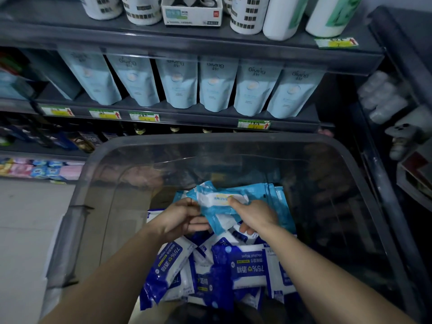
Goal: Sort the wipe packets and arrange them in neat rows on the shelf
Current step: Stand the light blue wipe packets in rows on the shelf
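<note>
A light-blue wipe packet (222, 202) with a white label is held between both hands above a clear plastic bin (98, 183). My left hand (184, 218) grips its left end with thumb on top. My right hand (252, 215) pinches its right side. Under the hands lie several dark-blue and white alcohol wipe packets (247, 265) in a loose heap, and more light-blue packets (278, 192) lie at the bin's far side. The dark shelf (177, 115) stands beyond the bin.
A row of pale-blue standing pouches (216, 87) fills the shelf level above the bin. White bottles and a small box (191, 12) stand on the top shelf. Pink and blue packs (42, 170) sit low at left. Another rack (397, 113) is on the right.
</note>
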### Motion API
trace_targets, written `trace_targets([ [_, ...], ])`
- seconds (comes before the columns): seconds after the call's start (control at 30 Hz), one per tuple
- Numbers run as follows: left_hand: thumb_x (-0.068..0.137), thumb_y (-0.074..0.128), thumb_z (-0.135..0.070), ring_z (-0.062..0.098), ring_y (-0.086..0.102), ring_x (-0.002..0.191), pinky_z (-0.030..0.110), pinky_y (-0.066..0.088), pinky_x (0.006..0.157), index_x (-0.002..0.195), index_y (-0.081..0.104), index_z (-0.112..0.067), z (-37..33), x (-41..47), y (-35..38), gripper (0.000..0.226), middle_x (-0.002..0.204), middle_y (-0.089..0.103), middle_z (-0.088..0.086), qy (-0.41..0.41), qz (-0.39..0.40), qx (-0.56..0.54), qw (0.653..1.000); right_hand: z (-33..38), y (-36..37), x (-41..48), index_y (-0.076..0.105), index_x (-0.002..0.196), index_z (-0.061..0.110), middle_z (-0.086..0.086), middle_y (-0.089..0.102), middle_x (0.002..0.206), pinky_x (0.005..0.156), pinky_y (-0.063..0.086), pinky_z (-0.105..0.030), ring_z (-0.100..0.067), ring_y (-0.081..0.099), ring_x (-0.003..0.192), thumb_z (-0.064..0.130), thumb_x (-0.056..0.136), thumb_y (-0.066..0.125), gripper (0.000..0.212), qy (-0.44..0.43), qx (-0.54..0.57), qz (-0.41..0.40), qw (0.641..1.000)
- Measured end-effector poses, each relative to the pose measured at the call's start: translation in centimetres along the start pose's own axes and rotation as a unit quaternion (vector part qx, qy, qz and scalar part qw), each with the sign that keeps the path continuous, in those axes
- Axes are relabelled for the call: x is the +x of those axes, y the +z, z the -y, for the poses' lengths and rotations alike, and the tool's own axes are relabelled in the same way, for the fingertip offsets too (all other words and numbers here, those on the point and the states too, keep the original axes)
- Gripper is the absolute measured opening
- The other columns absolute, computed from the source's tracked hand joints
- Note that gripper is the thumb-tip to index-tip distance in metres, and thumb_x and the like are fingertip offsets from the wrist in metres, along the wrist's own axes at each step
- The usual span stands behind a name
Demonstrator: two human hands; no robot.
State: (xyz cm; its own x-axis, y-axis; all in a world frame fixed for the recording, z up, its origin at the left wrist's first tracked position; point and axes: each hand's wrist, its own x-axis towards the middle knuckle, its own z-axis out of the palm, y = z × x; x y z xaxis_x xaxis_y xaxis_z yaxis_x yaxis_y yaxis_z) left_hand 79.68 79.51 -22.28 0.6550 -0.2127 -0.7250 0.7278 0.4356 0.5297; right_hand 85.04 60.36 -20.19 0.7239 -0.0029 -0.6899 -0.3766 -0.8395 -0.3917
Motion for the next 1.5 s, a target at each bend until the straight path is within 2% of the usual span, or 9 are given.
trace_targets([
  [0.3, 0.078, 0.071, 0.002, 0.03, 0.066, 0.105, 0.043, 0.05, 0.097, 0.117, 0.062, -0.002, 0.9, 1.3, 1.2, 0.041, 0.116, 0.068, 0.016, 0.043, -0.066, 0.083, 0.993, 1.2, 0.2, -1.3, 0.064, 0.096, 0.021, 0.002, 0.07, 0.083, 0.071, 0.055, -0.027, -0.016, 0.067, 0.074, 0.086, 0.067, 0.048, 0.074, -0.029, -0.206, 0.0, 0.978],
  [0.43, 0.073, 0.075, -0.001, 0.029, 0.069, 0.098, 0.033, 0.057, 0.078, 0.115, 0.064, -0.002, -0.3, 1.0, 1.5, 0.043, 0.109, 0.071, 0.015, 0.058, -0.016, 0.09, 0.994, 0.6, -0.3, -0.9, 0.041, 0.139, 0.018, -0.003, 0.048, 0.138, 0.098, 0.046, -0.035, -0.021, 0.05, 0.125, 0.066, 0.062, 0.077, 0.097, -0.058, 0.052, -0.054, 0.996],
  [0.57, 0.071, 0.078, -0.009, 0.021, 0.071, 0.094, 0.027, 0.055, 0.077, 0.112, 0.066, -0.006, -0.5, 0.8, 2.4, 0.042, 0.105, 0.073, 0.009, 0.05, 0.024, 0.167, 0.984, 0.2, -1.8, -0.8, 0.058, 0.115, 0.018, 0.009, 0.063, 0.111, 0.077, 0.047, -0.021, -0.008, 0.06, 0.093, 0.045, 0.071, 0.081, 0.057, -0.054, 0.212, 0.033, 0.975],
  [0.8, 0.077, 0.076, -0.006, 0.017, 0.07, 0.094, 0.02, 0.054, 0.076, 0.106, 0.064, -0.009, 0.6, 1.7, 3.2, 0.031, 0.098, 0.074, 0.001, 0.083, 0.004, 0.198, 0.977, -1.2, -2.2, 0.4, 0.059, 0.112, 0.013, 0.002, 0.068, 0.108, 0.083, 0.055, -0.031, -0.014, 0.067, 0.093, 0.026, 0.067, 0.088, 0.055, -0.011, 0.193, 0.098, 0.976],
  [0.87, 0.074, 0.082, -0.02, 0.02, 0.065, 0.1, 0.025, 0.052, 0.081, 0.111, 0.061, -0.009, 0.7, 2.3, 2.2, 0.044, 0.106, 0.069, 0.001, 0.111, -0.064, 0.326, 0.937, -0.9, -2.0, 0.8, 0.049, 0.117, 0.018, 0.004, 0.06, 0.116, 0.088, 0.051, -0.032, -0.017, 0.061, 0.102, 0.017, 0.07, 0.085, 0.059, -0.031, 0.162, 0.033, 0.986],
  [1.0, 0.073, 0.08, -0.024, 0.027, 0.054, 0.111, 0.039, 0.046, 0.093, 0.123, 0.05, -0.013, 1.1, 3.7, -2.5, 0.06, 0.122, 0.056, 0.01, 0.102, -0.305, 0.611, 0.724, -1.0, -1.8, 1.9, 0.053, 0.113, 0.018, -0.001, 0.061, 0.114, 0.089, 0.051, -0.038, -0.023, 0.06, 0.102, 0.013, 0.072, 0.075, 0.046, -0.076, 0.055, -0.063, 0.994],
  [1.23, 0.052, 0.081, -0.063, 0.028, 0.043, 0.125, 0.042, 0.035, 0.105, 0.131, 0.037, -0.014, 2.7, 4.5, -3.6, 0.103, 0.132, 0.044, 0.008, 0.007, -0.374, 0.624, 0.686, -1.6, -1.4, 1.8, 0.059, 0.112, 0.028, 0.004, 0.066, 0.109, 0.084, 0.053, -0.036, -0.02, 0.063, 0.097, 0.019, 0.08, 0.071, 0.035, -0.102, 0.038, -0.078, 0.991],
  [1.4, 0.058, 0.087, -0.042, 0.024, 0.062, 0.1, 0.045, 0.045, 0.097, 0.09, 0.054, -0.026, 1.4, 4.8, -3.5, 0.049, 0.106, 0.067, 0.003, -0.01, -0.291, 0.539, 0.79, -1.8, -1.2, 2.1, 0.054, 0.118, 0.024, 0.002, 0.065, 0.115, 0.083, 0.05, -0.032, -0.022, 0.061, 0.101, 0.022, 0.087, 0.066, 0.034, -0.095, 0.014, -0.049, 0.994],
  [1.5, 0.069, 0.085, -0.02, 0.024, 0.062, 0.099, 0.036, 0.049, 0.09, 0.107, 0.059, -0.012, 0.4, 4.1, -2.3, 0.047, 0.106, 0.065, 0.005, 0.049, -0.243, 0.51, 0.823, -1.5, -1.0, 2.0, 0.05, 0.124, 0.023, 0.003, 0.063, 0.118, 0.083, 0.049, -0.03, -0.02, 0.061, 0.102, 0.023, 0.087, 0.067, 0.041, -0.097, 0.023, -0.041, 0.994],
])
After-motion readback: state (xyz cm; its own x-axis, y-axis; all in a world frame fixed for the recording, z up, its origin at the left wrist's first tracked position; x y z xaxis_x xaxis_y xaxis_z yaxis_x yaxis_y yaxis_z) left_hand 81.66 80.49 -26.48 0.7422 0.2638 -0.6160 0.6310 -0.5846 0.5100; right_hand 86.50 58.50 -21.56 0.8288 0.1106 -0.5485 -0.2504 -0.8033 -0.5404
